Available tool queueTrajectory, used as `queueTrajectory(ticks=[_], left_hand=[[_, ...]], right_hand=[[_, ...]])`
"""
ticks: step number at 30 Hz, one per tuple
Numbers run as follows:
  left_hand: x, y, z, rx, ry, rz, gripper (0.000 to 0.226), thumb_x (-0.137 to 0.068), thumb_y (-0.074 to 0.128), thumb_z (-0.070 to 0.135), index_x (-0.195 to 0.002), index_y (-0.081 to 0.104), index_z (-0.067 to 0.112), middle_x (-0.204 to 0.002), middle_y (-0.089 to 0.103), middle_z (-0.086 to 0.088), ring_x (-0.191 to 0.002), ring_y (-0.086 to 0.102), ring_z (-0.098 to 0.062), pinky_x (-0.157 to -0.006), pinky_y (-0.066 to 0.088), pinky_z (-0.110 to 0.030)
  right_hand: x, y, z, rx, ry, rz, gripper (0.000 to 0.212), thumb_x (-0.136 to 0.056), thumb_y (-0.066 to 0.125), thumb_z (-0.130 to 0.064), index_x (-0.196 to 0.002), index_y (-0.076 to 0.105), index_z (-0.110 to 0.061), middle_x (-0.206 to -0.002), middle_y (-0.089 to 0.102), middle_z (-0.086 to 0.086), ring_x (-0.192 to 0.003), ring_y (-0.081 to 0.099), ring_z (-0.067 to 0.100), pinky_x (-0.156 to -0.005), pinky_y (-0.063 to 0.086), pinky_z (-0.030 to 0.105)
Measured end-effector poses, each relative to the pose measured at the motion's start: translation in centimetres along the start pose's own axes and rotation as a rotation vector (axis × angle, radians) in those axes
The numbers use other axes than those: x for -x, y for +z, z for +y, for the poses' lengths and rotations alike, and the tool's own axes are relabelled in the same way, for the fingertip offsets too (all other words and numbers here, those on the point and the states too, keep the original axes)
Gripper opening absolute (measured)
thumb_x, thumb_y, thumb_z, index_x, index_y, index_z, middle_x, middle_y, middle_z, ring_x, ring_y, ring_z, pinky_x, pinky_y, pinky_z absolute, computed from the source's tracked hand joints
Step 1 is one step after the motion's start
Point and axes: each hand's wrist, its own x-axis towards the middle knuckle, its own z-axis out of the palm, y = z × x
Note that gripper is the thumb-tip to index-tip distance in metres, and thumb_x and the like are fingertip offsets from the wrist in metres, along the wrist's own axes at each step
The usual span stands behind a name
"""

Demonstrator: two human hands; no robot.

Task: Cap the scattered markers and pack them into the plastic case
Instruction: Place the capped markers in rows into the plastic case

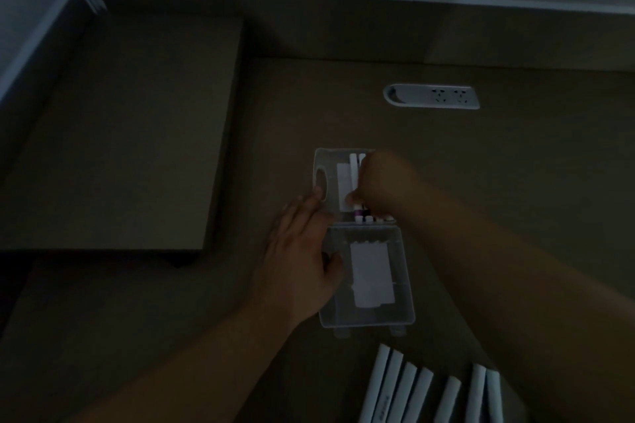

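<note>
Head view: I see the open plastic case (364,233) on the tabletop (515,182), under both hands.
Markers (357,175): in the case's far half, beneath my right hand.
Right hand (381,182): fingers curled on a marker.
Left hand (302,251): flat, fingers spread, against the case's left edge.
Loose markers (429,391): near side of my right forearm.

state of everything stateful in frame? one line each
case: open, lid flat on the desk toward the person
markers in case: packed side by side, several capped
loose markers: on the desk, not packed
left hand: flat against case side
right hand: in case, on a marker
</note>
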Motion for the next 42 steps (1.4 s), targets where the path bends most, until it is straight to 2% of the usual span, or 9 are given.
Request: queueTrajectory(ticks=[5,10,14,16,22,29,32,36,42], left_hand=[[0.0,0.2,0.0,0.009,0.019,0.012,0.057,-0.085,0.055,0.051,-0.139,0.042,0.038,-0.165,0.011,0.013,-0.151,0.011,-0.013,-0.123,0.012,-0.039],[0.1,0.1,0.2,0.001,0.025,0.03,0.059,-0.085,0.058,0.051,-0.141,0.042,0.039,-0.164,0.017,0.012,-0.149,0.016,-0.011,-0.122,0.019,-0.042],[0.3,0.0,0.9,0.006,0.009,0.044,0.059,-0.082,0.065,0.046,-0.136,0.043,0.045,-0.159,0.027,0.015,-0.146,0.026,-0.011,-0.117,0.029,-0.047],[0.3,-0.1,1.0,0.006,-0.019,0.048,0.058,-0.081,0.067,0.043,-0.135,0.044,0.045,-0.156,0.033,0.015,-0.143,0.031,-0.012,-0.115,0.032,-0.048],[0.9,0.0,2.4,-0.017,-0.045,0.096,0.053,-0.082,0.071,0.028,-0.131,0.053,0.03,-0.149,0.046,0.001,-0.138,0.04,-0.024,-0.113,0.035,-0.051],[0.6,0.3,1.9,-0.067,-0.039,0.11,0.043,-0.083,0.07,0.032,-0.124,0.057,0.03,-0.137,0.056,-0.005,-0.126,0.051,-0.033,-0.101,0.046,-0.057],[0.6,0.5,1.6,-0.059,-0.02,0.094,0.039,-0.084,0.067,0.039,-0.12,0.055,0.037,-0.132,0.058,0.0,-0.121,0.056,-0.028,-0.094,0.052,-0.056],[0.6,0.6,1.6,-0.039,-0.02,0.11,0.042,-0.085,0.068,0.035,-0.125,0.056,0.032,-0.133,0.058,-0.001,-0.122,0.055,-0.027,-0.096,0.051,-0.055],[0.9,0.4,1.9,-0.055,0.006,0.114,0.046,-0.085,0.066,0.037,-0.128,0.054,0.029,-0.134,0.057,-0.004,-0.123,0.053,-0.03,-0.098,0.049,-0.056]], right_hand=[[1.1,0.0,0.5,-0.174,0.021,0.047,0.038,-0.075,0.082,-0.025,-0.056,0.05,-0.019,-0.054,0.052,-0.006,-0.052,0.057,0.01,-0.041,0.036,0.021],[4.0,-0.2,3.2,-0.395,0.168,0.07,0.016,-0.087,0.072,-0.027,-0.08,0.065,-0.014,-0.078,0.066,0.005,-0.076,0.067,0.018,-0.073,0.058,0.037],[7.8,-0.9,7.4,-0.316,0.201,0.191,0.014,-0.088,0.066,-0.016,-0.077,0.071,-0.009,-0.074,0.069,0.01,-0.078,0.07,0.026,-0.067,0.051,0.028],[10.0,-1.1,9.2,-0.296,0.176,0.217,0.015,-0.089,0.063,-0.013,-0.078,0.073,-0.01,-0.07,0.073,0.002,-0.073,0.072,0.014,-0.067,0.052,0.024],[16.7,0.3,15.0,-0.438,0.327,0.068,0.027,-0.087,0.068,-0.013,-0.061,0.061,-0.01,-0.059,0.064,0.014,-0.055,0.065,0.028,-0.067,0.06,0.047],[22.8,2.9,19.1,-0.352,0.487,-0.128,0.033,-0.083,0.075,-0.026,-0.069,0.069,0.002,-0.062,0.069,0.022,-0.048,0.064,0.024,-0.053,0.056,0.036],[24.5,4.2,19.6,-0.395,0.585,-0.207,0.032,-0.082,0.078,-0.031,-0.074,0.063,-0.003,-0.065,0.065,0.015,-0.05,0.062,0.021,-0.043,0.051,0.028],[25.4,5.9,19.4,-0.465,0.637,-0.319,0.026,-0.084,0.076,-0.028,-0.086,0.061,-0.006,-0.079,0.065,0.014,-0.066,0.066,0.022,-0.048,0.055,0.029],[24.5,6.3,18.6,-0.448,0.635,-0.317,0.019,-0.089,0.069,-0.024,-0.091,0.061,-0.008,-0.083,0.066,0.013,-0.066,0.066,0.019,-0.047,0.053,0.025]])
